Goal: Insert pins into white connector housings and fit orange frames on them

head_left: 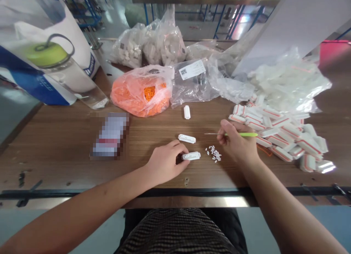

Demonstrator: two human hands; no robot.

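Note:
Between the fingertips of my left hand [167, 161] is a small white plastic housing [193, 156], held low at the table with its slotted side up. A second white housing [187, 138] lies just beyond it, and a smooth white piece [187, 112] rests farther off. My right hand [238, 140] grips a thin screwdriver-like tool with a green handle [249, 134]; its fine metal shaft [211, 134] points left, above the table. Tiny white parts [215, 154] lie scattered in a small heap between my hands.
At right, a pile of white pieces with orange stripes [282, 131] sits before clear plastic bags [290, 80]. An orange-filled bag [142, 91] and a labelled clear bag [193, 82] stand behind. A pixelated phone-like object [110, 135] and a green-lidded bottle [49, 54] are left.

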